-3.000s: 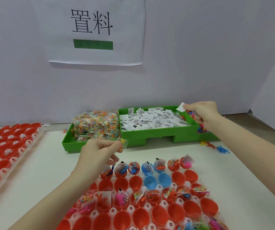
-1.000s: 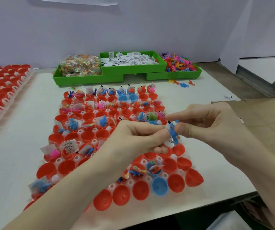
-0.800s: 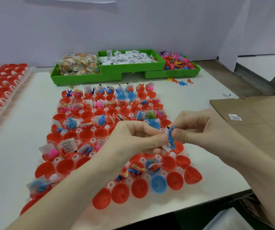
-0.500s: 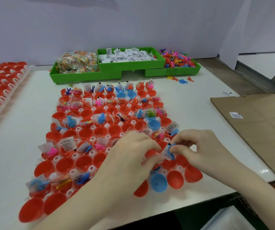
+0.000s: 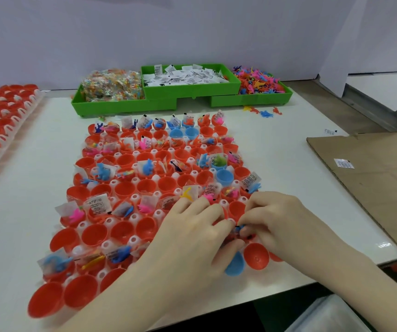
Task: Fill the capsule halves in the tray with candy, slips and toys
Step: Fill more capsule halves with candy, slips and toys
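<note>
Currently both hands meet at the tray's [image 5: 111, 222] near right corner: left hand [image 5: 194, 232] and right hand [image 5: 274, 220] pinching a small blue toy [image 5: 238, 228] over red capsule halves [image 5: 146, 185], many stuffed with slips and toys.

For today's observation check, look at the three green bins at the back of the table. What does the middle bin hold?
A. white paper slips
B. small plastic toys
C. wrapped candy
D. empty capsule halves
A: the middle bin is piled with white slips, while the candy sits in the bin to its left and the toys in the one to its right.
</note>
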The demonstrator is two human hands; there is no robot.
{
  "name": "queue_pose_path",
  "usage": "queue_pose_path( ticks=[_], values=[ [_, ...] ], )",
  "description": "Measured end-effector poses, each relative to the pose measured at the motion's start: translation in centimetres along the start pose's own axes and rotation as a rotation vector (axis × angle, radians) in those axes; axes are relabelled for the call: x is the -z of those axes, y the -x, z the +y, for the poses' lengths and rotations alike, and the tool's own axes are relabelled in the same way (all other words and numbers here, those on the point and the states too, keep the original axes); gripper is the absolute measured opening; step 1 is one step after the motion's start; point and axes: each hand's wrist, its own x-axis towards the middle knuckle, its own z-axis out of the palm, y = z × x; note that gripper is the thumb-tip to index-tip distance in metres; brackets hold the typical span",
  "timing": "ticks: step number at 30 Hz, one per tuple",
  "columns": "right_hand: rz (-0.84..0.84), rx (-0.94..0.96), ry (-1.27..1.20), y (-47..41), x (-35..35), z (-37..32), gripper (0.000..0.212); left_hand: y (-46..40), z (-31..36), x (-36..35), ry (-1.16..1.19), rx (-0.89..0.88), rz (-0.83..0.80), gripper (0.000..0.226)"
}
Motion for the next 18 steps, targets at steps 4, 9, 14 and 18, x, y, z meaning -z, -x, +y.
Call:
queue_pose_path(
  ticks=[4,9,14,18],
  values=[
    [-0.009,-0.228,-0.326,0.3,0.4,0.6,0.044,-0.2,0.3,-0.4,-0.017,-0.008,0.034,0.036],
    [-0.035,-0.27,-0.471,0.7,1.3,0.7,0.053,-0.7,1.0,0.0,-0.033,-0.063,-0.007,0.037],
    [-0.177,-0.125,-0.128,0.3,1.1,0.1,0.009,-1.2,1.6,0.0,-0.081,-0.142,-0.019,0.021],
    [-0.251,-0.102,-0.082,-0.4,1.7,0.2,0.017,-0.6,1.1,0.6,-0.005,-0.05,-0.045,0.038]
  ],
)
